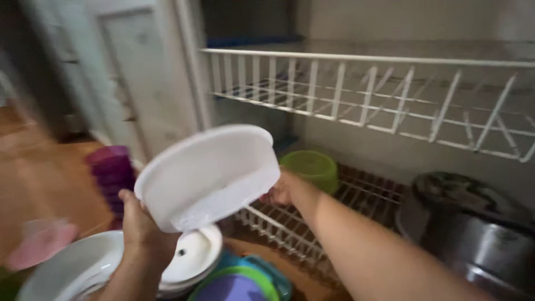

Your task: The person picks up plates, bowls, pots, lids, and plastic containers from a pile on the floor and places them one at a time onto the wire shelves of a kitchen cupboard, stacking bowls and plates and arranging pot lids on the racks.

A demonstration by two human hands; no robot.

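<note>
While both hands are raised in front of a two-tier white wire dish rack (368, 95), a shallow round white plastic bowl (209, 175) is held in the air between them, tilted so that its underside faces the camera. The left hand (139, 228) clamps the bowl's lower left rim, thumb over the edge and fingers curled behind. The right hand (278, 192) reaches across to the opposite rim; its fingers are hidden behind the bowl, so whether they pinch the rim or merely steady it cannot be told.

The bowl sits just in front of the rack's lower shelf (312, 223), on which a translucent green plastic bowl (312, 167) rests further back. Below the left hand lies a stack of white plates and bowls (189, 262), with blue and green plastic lids (245, 278) beside it and a stack of purple plastic cups (111, 173) to the left. A large grey metal pot with a dark lid (473, 228) stands on the right.

Risk assessment (judgement only): the frame is motion-blurred, which suggests quick movement. A grip by the rim alone, on a tilted and possibly wet bowl, could slip and drop it onto the stacked crockery beneath. The bowl's rim could also catch the rack's wire front or knock the green bowl.
</note>
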